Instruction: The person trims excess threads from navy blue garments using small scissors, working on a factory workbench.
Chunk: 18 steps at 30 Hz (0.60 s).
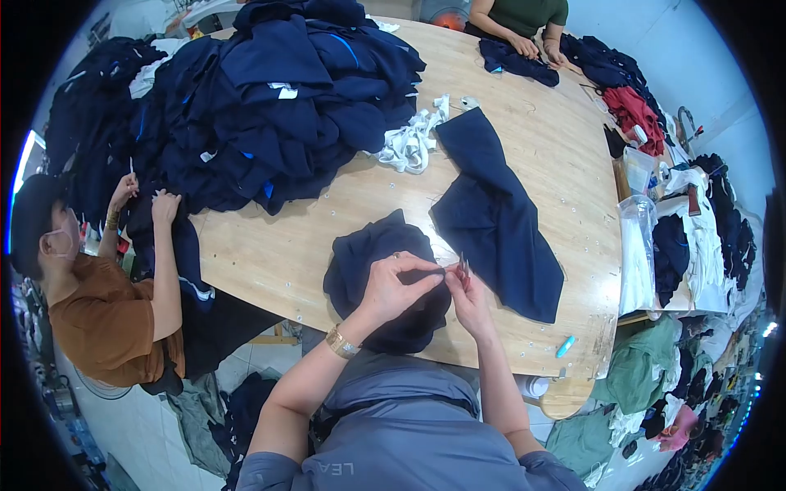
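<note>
A bunched navy garment (364,250) lies at the near table edge, partly hanging over it. My left hand (395,286) is above it, thumb and forefinger closed in a pinch on a small bit of the navy garment. Close against those fingertips, my right hand (470,304) is closed around thread snips (464,268) with a reddish handle and metal blades pointing away from me. The exact spot between the fingertips is too small to make out. Just right of my hands, a flat navy cloth piece (512,221) is spread on the table.
A big heap of navy garments (278,98) covers the table's far left, with white strips (409,143) beside it. A turquoise marker-like object (565,347) lies near right. One co-worker (123,303) sits left; another (524,24) handles navy cloth across the wooden table (585,245).
</note>
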Motion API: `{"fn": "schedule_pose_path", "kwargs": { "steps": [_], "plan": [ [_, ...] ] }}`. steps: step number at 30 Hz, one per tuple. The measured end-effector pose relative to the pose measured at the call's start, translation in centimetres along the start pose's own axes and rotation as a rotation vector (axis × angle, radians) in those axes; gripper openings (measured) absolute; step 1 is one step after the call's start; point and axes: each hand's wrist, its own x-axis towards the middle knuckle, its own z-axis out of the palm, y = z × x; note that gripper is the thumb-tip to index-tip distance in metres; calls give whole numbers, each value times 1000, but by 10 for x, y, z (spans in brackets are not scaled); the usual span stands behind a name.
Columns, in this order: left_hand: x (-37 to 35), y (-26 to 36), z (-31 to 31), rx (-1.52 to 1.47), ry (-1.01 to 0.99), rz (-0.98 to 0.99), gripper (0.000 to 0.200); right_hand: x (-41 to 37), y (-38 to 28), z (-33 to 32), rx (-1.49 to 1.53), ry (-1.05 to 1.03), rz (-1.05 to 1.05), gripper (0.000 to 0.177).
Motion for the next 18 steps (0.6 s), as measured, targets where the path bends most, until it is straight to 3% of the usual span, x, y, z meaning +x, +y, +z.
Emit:
{"fn": "schedule_pose_path", "kwargs": {
  "steps": [4,8,10,13,16,18],
  "plan": [
    [11,-14,0,-416,175,-219,7,-6,-8,-1,-47,-69,36,15],
    [40,-30,-20,-485,670,-46,19,-24,0,-10,111,-43,100,13],
    [45,-33,-27,-409,720,6,22,-27,1,-12,145,-39,72,13],
    [39,-28,-13,-286,556,-45,20,-28,0,-11,163,-44,-18,12],
    [39,-24,-10,-438,473,-42,19,-28,11,-16,230,-27,23,11],
    [48,-20,-29,-604,574,40,20,-29,22,-21,245,9,54,11]
  ]
}}
